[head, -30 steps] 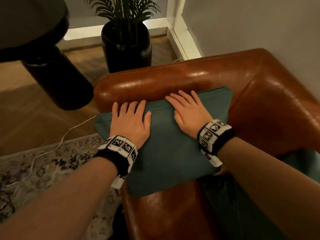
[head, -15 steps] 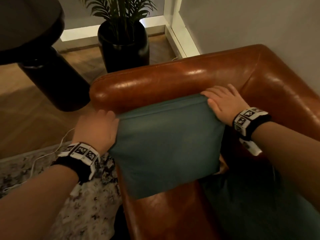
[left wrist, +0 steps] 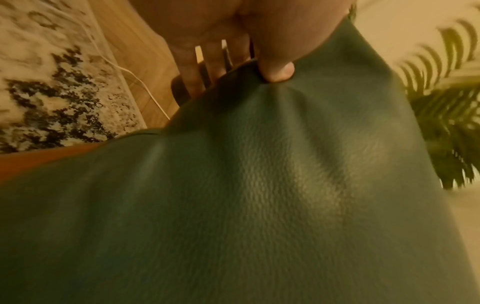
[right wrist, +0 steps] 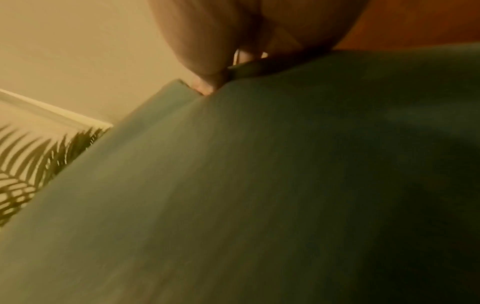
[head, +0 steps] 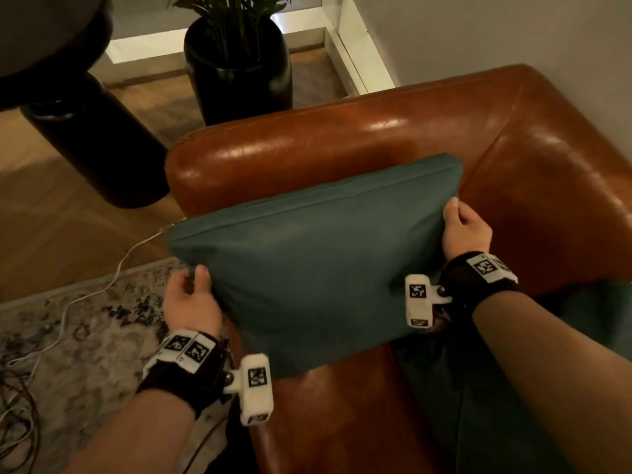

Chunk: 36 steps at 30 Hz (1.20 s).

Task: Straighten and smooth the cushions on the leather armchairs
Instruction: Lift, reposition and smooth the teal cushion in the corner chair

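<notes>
A teal cushion (head: 318,261) leans tilted against the arm of the brown leather armchair (head: 342,155). My left hand (head: 193,295) grips its left edge, thumb on the front face and fingers behind. In the left wrist view the thumb of the left hand (left wrist: 275,67) dents the cushion (left wrist: 259,195). My right hand (head: 463,227) grips the right edge near the upper corner. In the right wrist view the right hand (right wrist: 210,78) pinches the cushion (right wrist: 259,185) at its edge. A second teal cushion (head: 496,388) lies on the seat, partly under my right arm.
A black planter (head: 239,73) with a palm stands behind the chair arm. A dark round table base (head: 92,142) is at the left. A patterned rug (head: 85,330) and a white cable (head: 113,275) lie on the wood floor. A wall (head: 513,35) is close behind the chair.
Both hands left the cushion's front face, slid outward to its side edges, then moved lower and took hold. The cushion now stands more upright against the chair arm.
</notes>
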### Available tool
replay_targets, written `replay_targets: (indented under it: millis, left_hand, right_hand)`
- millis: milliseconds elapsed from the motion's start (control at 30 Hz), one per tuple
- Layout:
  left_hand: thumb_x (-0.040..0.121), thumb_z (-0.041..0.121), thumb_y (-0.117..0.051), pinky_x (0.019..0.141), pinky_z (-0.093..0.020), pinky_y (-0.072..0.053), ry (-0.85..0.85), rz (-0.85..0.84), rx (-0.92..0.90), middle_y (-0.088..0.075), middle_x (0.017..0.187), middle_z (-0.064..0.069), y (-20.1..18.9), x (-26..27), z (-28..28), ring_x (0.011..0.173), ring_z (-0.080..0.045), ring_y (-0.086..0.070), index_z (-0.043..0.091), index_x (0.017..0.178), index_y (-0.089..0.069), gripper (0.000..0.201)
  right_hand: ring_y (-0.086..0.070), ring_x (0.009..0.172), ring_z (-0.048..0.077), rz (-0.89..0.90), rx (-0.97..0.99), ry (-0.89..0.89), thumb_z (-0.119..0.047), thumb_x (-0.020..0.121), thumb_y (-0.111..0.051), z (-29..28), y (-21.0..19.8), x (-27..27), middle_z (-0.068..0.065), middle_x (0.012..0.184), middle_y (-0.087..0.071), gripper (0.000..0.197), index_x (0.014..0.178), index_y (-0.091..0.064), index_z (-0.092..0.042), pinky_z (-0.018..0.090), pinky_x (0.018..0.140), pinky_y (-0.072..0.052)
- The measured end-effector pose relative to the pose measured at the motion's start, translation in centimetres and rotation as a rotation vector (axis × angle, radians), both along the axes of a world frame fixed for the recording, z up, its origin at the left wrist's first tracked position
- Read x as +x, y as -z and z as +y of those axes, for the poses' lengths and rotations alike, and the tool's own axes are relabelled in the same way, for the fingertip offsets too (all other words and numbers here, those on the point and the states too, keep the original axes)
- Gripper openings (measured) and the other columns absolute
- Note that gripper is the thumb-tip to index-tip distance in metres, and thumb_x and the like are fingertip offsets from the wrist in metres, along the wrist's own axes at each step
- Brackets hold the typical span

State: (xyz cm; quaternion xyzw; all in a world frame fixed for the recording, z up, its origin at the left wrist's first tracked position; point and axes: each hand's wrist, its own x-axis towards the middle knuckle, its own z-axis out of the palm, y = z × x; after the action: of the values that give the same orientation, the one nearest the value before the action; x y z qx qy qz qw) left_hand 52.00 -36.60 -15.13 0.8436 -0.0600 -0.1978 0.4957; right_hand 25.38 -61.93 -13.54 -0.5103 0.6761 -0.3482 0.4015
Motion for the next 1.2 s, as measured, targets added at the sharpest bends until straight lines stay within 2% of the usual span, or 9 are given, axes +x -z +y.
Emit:
replay_targets:
  millis: [100,233,400,600,733,900,1000,1100,1200]
  left_hand:
    - [0.099,0.025,-0.047,0.081,-0.029,-0.037,-0.078,-0.062,-0.022,-0.058,0.096,-0.007,0.2,0.5,-0.5,0.093,-0.019,-0.053,0.009,0.102,-0.061,0.021]
    - [0.101,0.037,-0.036,0.093,-0.03,-0.039,-0.099,-0.018,-0.089,-0.061,0.119,-0.003,0.7,-1.7,0.9,0.111,-0.02,-0.054,0.015,0.122,-0.058,0.038]
    - [0.105,0.028,-0.026,0.104,-0.024,-0.026,0.041,0.284,0.092,-0.037,0.147,0.004,5.4,-5.7,3.0,0.134,-0.017,-0.035,0.016,0.149,-0.03,0.046]
    - [0.099,0.014,-0.045,0.08,-0.028,-0.033,-0.187,0.133,0.092,-0.054,0.099,-0.014,6.6,-4.6,0.6,0.091,-0.023,-0.049,0.005,0.102,-0.047,0.01]
    - [0.097,0.015,-0.049,0.08,-0.027,-0.035,-0.127,-0.02,0.156,-0.06,0.101,-0.02,6.5,-3.8,0.9,0.098,-0.03,-0.057,0.005,0.102,-0.055,0.013]
    - [0.096,0.017,-0.053,0.098,-0.03,-0.038,-0.108,-0.002,0.173,-0.062,0.125,-0.018,5.9,-3.1,2.4,0.118,-0.031,-0.056,0.001,0.124,-0.06,0.033]
    - [0.098,0.017,-0.049,0.093,-0.031,-0.039,-0.072,-0.016,0.149,-0.063,0.122,-0.018,5.9,-2.4,2.2,0.115,-0.032,-0.057,0.003,0.122,-0.06,0.03]
    - [0.102,0.018,-0.037,0.091,-0.028,-0.036,-0.025,0.045,0.122,-0.056,0.126,-0.013,6.4,-4.1,2.5,0.118,-0.029,-0.052,0.004,0.13,-0.048,0.033]
    - [0.105,0.03,-0.026,0.111,-0.032,-0.029,0.078,0.181,0.154,-0.038,0.149,-0.005,8.1,-6.7,3.8,0.139,-0.026,-0.035,0.016,0.147,-0.034,0.045]
  right_hand:
    - [-0.061,0.1,0.008,-0.015,-0.047,0.036,-0.035,0.097,-0.053,-0.1,-0.4,0.1,-0.007,0.107,-0.067,0.034,0.121,-0.067,-0.015,0.023,0.087,-0.047]
    - [-0.057,0.111,0.012,-0.131,0.057,0.078,-0.045,0.098,-0.047,0.8,0.0,-0.5,-0.007,0.117,-0.063,0.04,0.124,-0.065,-0.021,0.018,0.085,-0.044]
    - [-0.056,0.11,0.021,-0.355,0.475,0.222,-0.071,0.071,-0.06,4.2,4.4,-2.5,-0.01,0.121,-0.062,0.066,0.123,-0.063,-0.03,0.04,0.103,-0.039]
    - [-0.063,0.096,0.019,-0.22,0.229,0.256,-0.034,0.094,-0.057,4.6,3.5,-1.3,0.009,0.108,-0.07,0.034,0.11,-0.07,-0.006,0.028,0.085,-0.045]
    - [-0.06,0.091,0.014,-0.241,0.206,0.263,-0.031,0.095,-0.057,3.9,3.7,-1.3,-0.004,0.089,-0.067,0.024,0.103,-0.074,-0.016,0.011,0.067,-0.044]
    - [-0.061,0.1,0.012,-0.307,0.27,0.224,-0.032,0.094,-0.059,3.9,3.8,-2.1,-0.011,0.099,-0.067,0.024,0.112,-0.071,-0.023,0.022,0.083,-0.044]
    - [-0.06,0.1,0.007,-0.322,0.262,0.186,-0.036,0.095,-0.056,3.9,3.5,-2.3,-0.013,0.102,-0.068,0.019,0.1,-0.073,-0.029,0.027,0.088,-0.047]
    - [-0.055,0.119,0.013,-0.332,0.33,0.177,-0.057,0.092,-0.045,3.5,4.0,-3.0,-0.013,0.124,-0.064,0.037,0.114,-0.069,-0.04,0.04,0.107,-0.04]
    - [-0.048,0.13,0.021,-0.425,0.466,0.171,-0.056,0.089,-0.048,3.4,6.2,-4.5,-0.013,0.134,-0.058,0.042,0.129,-0.056,-0.045,0.05,0.109,-0.035]
